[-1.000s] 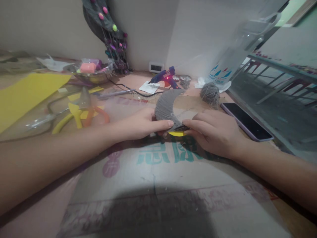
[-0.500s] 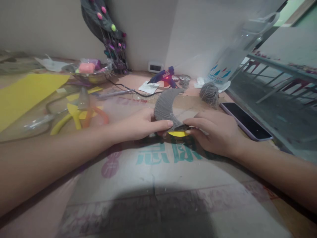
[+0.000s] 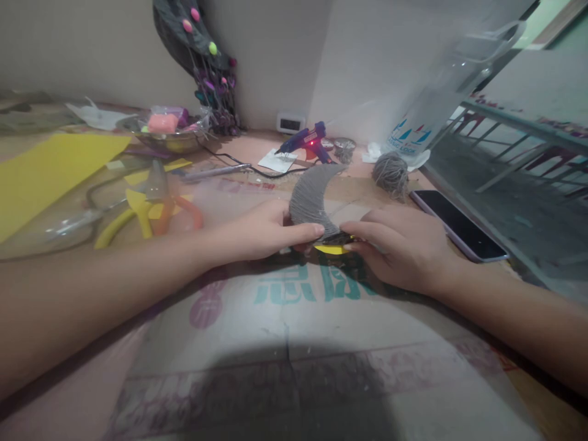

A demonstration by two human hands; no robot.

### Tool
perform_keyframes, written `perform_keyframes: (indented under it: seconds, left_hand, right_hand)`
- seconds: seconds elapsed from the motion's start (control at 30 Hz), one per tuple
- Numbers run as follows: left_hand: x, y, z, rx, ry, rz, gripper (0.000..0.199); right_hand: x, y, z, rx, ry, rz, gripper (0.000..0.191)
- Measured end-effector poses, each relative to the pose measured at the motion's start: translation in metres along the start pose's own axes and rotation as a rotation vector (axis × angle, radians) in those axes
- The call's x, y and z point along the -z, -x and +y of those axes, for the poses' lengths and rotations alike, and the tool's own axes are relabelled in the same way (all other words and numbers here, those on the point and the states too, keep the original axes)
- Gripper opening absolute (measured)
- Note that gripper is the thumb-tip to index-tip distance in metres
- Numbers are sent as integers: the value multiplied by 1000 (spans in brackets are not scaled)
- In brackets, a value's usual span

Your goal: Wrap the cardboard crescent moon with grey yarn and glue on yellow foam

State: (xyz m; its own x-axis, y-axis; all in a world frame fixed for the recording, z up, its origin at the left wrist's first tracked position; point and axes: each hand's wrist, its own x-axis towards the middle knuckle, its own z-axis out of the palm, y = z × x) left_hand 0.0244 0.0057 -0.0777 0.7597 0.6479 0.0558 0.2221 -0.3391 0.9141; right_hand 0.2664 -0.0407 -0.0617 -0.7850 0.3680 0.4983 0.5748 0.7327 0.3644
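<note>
A crescent wrapped in grey yarn (image 3: pixel 309 193) is held over the printed cardboard sheet (image 3: pixel 257 343), its upper tip pointing right. My left hand (image 3: pixel 275 233) grips its lower left part, thumb on top and the other fingers hidden beneath. The lower right end is pinched between the thumb and forefinger of my right hand (image 3: pixel 390 242). A strip of yellow (image 3: pixel 331 249) shows under the crescent's lower edge, between the hands. Behind the right hand lies a ball of grey yarn (image 3: pixel 389 174).
A glue gun (image 3: pixel 303 141) with a red light stands behind the crescent. Pliers (image 3: pixel 157 184), yellow paper (image 3: pixel 59 171) and a bowl (image 3: pixel 169 138) are at the left. A phone (image 3: pixel 459 226) and a tall bottle (image 3: pixel 422 110) are at the right; a decorated grey crescent (image 3: pixel 184 37) hangs at the back.
The whole view has shifted slightly, so things appear a little further right. Both hands keep the same hold on the crescent.
</note>
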Motion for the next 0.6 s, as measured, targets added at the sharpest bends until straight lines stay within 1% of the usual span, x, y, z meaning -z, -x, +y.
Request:
perform_keyframes:
  seconds: [0.13, 0.33, 0.6]
  left_hand:
    - [0, 0, 0, 0, -4, 9, 31]
    - [0, 0, 1, 5, -13, 13, 32]
    - [0, 0, 1, 7, 10, 11, 31]
  right_hand:
    - [1, -1, 0, 9, 17, -7, 15]
    - [2, -2, -1, 66, 91, 1, 14]
    - [2, -5, -1, 35, 38, 1, 14]
